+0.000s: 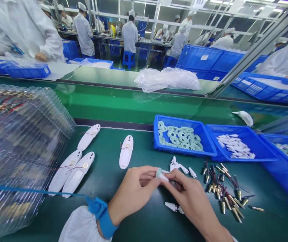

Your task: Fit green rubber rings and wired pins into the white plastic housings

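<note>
Above the green worktop, my left hand (135, 188) pinches a small pale green ring (158, 172) between thumb and fingers. My right hand (194, 198) is closed on a small white tapered plastic piece (163, 177) that meets the ring; whether it passes through the ring I cannot tell. Similar loose white tapered pieces (174, 164) lie just beyond my fingers, and a white piece (171, 206) lies under my right hand. Several brass cylinders with thin wires (223, 191) are scattered to the right of that hand. A blue wrist strap (106, 222) circles my left wrist.
A blue bin (156, 141) of green rings and another blue bin (260, 155) of white pieces stand behind my hands. White oval shells (126, 153) lie on the left, beside stacked clear trays (28, 141). A plastic bag (168, 79) rests on the ledge; co-workers sit beyond.
</note>
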The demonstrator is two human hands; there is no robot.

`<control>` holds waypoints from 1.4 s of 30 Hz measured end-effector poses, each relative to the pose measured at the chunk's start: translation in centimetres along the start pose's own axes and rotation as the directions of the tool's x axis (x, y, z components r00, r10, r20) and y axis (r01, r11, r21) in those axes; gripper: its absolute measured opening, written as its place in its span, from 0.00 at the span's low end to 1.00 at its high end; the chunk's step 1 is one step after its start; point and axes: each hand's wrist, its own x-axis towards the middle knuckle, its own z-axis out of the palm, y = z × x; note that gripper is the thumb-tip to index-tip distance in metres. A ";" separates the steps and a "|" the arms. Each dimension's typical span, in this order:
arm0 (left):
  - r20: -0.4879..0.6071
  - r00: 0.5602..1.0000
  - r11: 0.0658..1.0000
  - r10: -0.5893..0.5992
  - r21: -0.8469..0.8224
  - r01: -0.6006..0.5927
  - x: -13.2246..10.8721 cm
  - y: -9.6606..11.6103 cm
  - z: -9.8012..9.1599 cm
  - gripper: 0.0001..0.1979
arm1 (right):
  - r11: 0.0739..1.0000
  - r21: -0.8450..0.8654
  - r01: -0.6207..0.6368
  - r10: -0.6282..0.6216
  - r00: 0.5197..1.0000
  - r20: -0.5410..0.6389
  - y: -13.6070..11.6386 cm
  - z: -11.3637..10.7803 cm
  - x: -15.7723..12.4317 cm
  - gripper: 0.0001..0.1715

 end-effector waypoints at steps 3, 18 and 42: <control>-0.051 0.997 0.993 -0.052 -0.104 0.047 0.7 -0.1 -0.4 0.15 | 0.997 0.071 -0.030 0.031 0.999 -0.012 -0.6 -0.4 0.2 0.13; -0.123 0.992 0.959 0.019 -0.279 -0.053 -0.1 1.7 -0.5 0.18 | 0.961 0.262 0.082 -0.018 0.971 -0.238 -1.9 -4.4 2.9 0.17; -0.143 0.986 0.735 -0.089 -0.677 -0.031 0.2 1.9 -0.7 0.15 | 0.890 0.213 0.403 -0.295 0.865 -0.407 -4.6 -0.4 3.4 0.10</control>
